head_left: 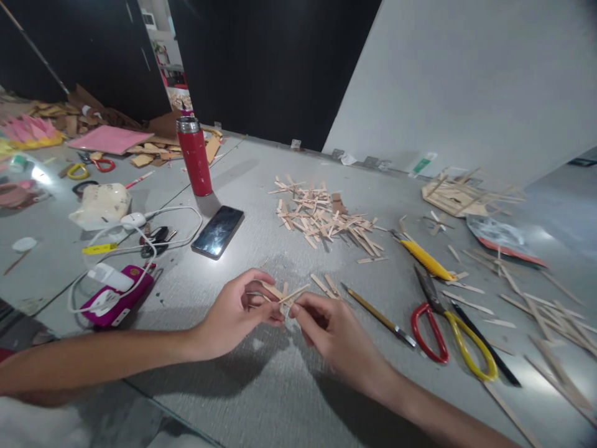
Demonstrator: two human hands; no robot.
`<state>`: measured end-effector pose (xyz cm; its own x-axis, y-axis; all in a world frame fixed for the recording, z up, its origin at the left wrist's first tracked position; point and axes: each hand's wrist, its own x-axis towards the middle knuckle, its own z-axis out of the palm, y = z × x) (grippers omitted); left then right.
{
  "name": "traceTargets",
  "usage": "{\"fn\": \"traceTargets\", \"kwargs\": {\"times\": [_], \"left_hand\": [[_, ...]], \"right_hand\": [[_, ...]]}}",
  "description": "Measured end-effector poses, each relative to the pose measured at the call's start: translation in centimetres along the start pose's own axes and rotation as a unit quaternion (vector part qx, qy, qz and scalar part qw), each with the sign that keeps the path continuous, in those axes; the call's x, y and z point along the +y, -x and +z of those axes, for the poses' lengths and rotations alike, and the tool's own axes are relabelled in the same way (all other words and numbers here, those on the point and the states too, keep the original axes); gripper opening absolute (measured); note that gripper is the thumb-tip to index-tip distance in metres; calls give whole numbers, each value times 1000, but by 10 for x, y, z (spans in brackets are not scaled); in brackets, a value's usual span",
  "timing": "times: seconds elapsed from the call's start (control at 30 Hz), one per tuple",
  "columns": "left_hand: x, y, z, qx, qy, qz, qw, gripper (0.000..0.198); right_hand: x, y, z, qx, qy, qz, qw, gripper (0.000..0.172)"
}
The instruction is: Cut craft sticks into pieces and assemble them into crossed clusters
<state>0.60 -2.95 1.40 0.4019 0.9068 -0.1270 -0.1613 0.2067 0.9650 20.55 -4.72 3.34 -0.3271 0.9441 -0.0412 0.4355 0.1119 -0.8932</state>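
My left hand [237,314] and my right hand [333,333] meet low over the grey table [261,386], near its front. Both pinch short wooden sticks [285,294] held crossed between the fingertips. A few loose stick pieces [326,285] lie just behind my right hand. Farther back a heap of cut wooden sticks [324,214] is spread on the table. A pencil [380,316] lies right of my right hand, pointing toward it.
Red-and-yellow scissors [448,326], a yellow utility knife [426,258] and scattered sticks lie to the right. A stick frame [459,193] sits far right. A phone [218,231], red flask [194,155], cabled pink device [119,292] and craft clutter fill the left.
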Motion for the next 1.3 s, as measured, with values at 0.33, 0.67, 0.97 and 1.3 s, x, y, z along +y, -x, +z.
{"fn": "traceTargets", "kwargs": {"times": [0.33,0.67,0.97,1.3], "left_hand": [[-33,12,-16,0,-454,289,843,48],[-35,11,-12,44,-472,365,801,40],[-13,8,-7,9,-313,273,910,25],[-17,12,-7,-29,-334,312,889,28]], "right_hand": [[5,7,11,16,44,-19,999,32],[7,11,17,23,73,-35,996,32],[5,4,-16,108,-29,-13,994,37],[8,3,-16,207,71,-154,964,24]]}}
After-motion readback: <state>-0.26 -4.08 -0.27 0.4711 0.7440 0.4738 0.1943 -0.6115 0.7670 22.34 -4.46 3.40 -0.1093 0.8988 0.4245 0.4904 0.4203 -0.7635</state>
